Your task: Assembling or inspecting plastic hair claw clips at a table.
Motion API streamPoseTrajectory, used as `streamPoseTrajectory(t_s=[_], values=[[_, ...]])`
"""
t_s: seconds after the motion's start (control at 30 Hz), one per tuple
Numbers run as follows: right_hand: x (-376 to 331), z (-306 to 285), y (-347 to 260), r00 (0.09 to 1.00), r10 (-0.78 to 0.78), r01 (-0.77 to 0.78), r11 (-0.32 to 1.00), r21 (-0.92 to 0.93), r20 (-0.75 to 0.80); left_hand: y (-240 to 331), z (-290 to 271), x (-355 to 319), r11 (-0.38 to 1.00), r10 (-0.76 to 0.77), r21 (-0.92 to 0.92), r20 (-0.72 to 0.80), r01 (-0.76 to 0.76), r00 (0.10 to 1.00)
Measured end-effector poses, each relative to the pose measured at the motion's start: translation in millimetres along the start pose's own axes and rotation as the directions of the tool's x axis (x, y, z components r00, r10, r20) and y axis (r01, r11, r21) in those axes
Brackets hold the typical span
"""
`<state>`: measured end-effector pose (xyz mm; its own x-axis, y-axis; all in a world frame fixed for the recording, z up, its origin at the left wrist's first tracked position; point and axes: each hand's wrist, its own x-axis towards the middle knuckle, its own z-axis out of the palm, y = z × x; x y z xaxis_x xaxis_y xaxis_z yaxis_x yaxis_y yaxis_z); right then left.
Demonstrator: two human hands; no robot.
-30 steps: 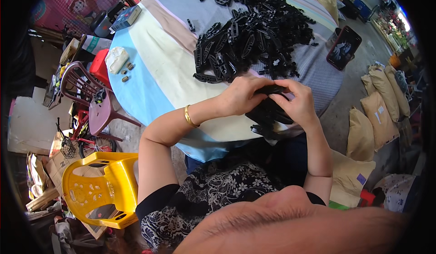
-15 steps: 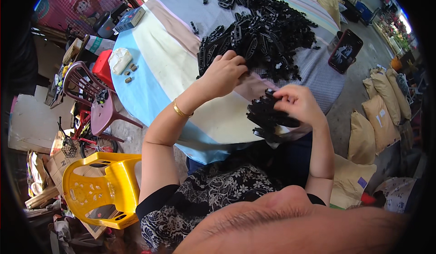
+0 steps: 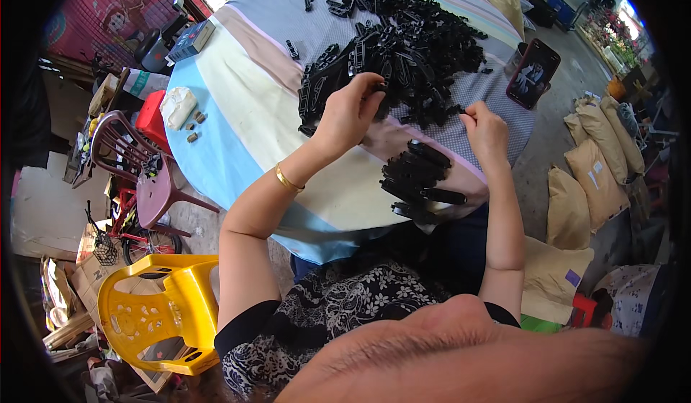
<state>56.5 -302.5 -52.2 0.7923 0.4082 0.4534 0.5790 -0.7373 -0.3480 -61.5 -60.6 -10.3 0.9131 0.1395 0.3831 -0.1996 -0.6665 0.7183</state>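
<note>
A round worktop [image 3: 237, 108] is covered by a cloth in blue, cream, pink and grey bands. A large heap [image 3: 403, 43] of black plastic parts is spread over its far half. The left hand [image 3: 350, 111] is set at the heap's near edge, its fingers curled around one part. The right hand [image 3: 486, 131] is held at the heap's right edge, a small part pinched between thumb and fingertips. A stack [image 3: 419, 181] of parts lies at the near edge of the worktop, between the two forearms. A phone [image 3: 533, 74] is laid at the right rim, a white bag [image 3: 177, 106] and a blue box [image 3: 190, 40] on the left. Beside the worktop a maroon chair [image 3: 137, 165] and a yellow chair [image 3: 155, 313] are seen; tan sacks [image 3: 590, 165] are piled on the concrete floor at right.
</note>
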Motion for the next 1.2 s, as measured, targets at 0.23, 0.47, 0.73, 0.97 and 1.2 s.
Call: streamPoseTrajectory(t_s=[0.23, 0.47, 0.73, 0.97, 1.2], values=[[-8, -15, -29, 0.997, 0.072, -0.037, 0.733, 0.679, -0.024, -16, 22, -3, 0.228, -0.144, -0.851, 0.452, 0.474, 0.88], [-25, -16, -68, 0.992, -0.013, 0.114, 0.563, 0.819, -0.129, -1, 36, -17, 0.033, -0.023, -0.861, 0.508, 0.508, 0.861], [-30, -23, -80, 0.881, -0.306, 0.447, 0.788, 0.424, -0.361, -5, 39, -23, 0.11, -0.034, -0.882, 0.457, 0.458, 0.889], [-35, -27, -86, 0.855, -0.391, 0.489, 0.828, 0.276, -0.341, -13, 44, -24, 0.273, -0.104, -0.869, 0.399, 0.412, 0.911], [-39, -26, -88, 0.819, -0.485, 0.534, 0.84, 0.1, -0.307, 0, 41, -23, 0.259, -0.113, -0.889, 0.361, 0.378, 0.926]])
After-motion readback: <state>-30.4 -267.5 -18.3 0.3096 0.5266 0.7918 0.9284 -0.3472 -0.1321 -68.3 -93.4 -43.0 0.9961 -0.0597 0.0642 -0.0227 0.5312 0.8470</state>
